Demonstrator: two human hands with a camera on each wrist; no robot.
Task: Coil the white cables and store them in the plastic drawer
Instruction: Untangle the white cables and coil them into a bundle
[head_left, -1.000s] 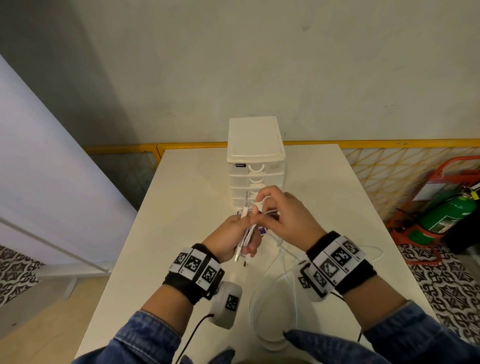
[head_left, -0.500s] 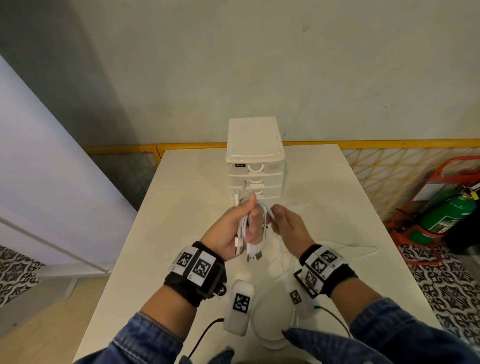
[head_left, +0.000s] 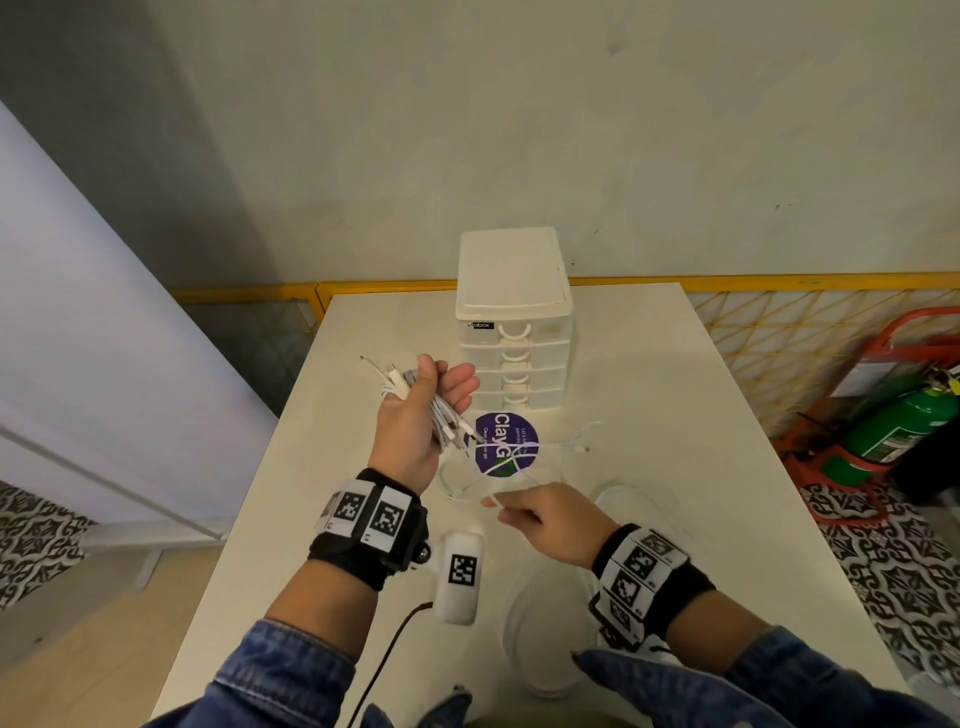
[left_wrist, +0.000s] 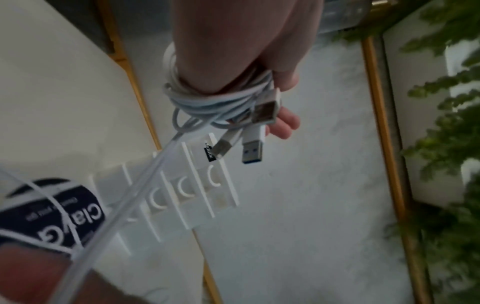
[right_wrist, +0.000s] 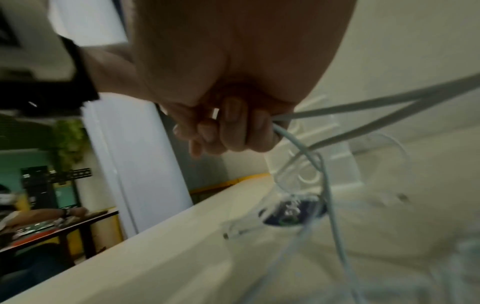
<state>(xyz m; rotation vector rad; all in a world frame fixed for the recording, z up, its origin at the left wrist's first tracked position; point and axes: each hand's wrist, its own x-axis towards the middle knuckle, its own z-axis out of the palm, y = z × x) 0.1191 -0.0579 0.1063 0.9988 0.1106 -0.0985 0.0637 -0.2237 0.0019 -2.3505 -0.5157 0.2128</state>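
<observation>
My left hand (head_left: 441, 387) is raised left of the drawer unit and holds a coiled bundle of white cables (head_left: 441, 421). In the left wrist view the coil (left_wrist: 215, 98) wraps around my fingers (left_wrist: 284, 123) and USB plugs (left_wrist: 252, 152) dangle from it. A loose white strand (head_left: 493, 483) runs from the bundle down to my right hand (head_left: 506, 512), which pinches it low over the table. The right wrist view shows my fingers (right_wrist: 233, 127) curled round that strand (right_wrist: 363, 107). The white plastic drawer unit (head_left: 514, 322) stands at the table's far middle, all drawers closed.
A clear tub with a purple label (head_left: 506, 444) sits in front of the drawers with cable across it. More loose cable (head_left: 576, 441) lies to its right. Clear plastic lids (head_left: 545, 623) lie near me. A green fire extinguisher (head_left: 893, 431) stands on the floor at right.
My left hand has lifted up and left with the bundle. My right hand has dropped back toward me, drawing a strand out. The purple-labelled tub is now uncovered.
</observation>
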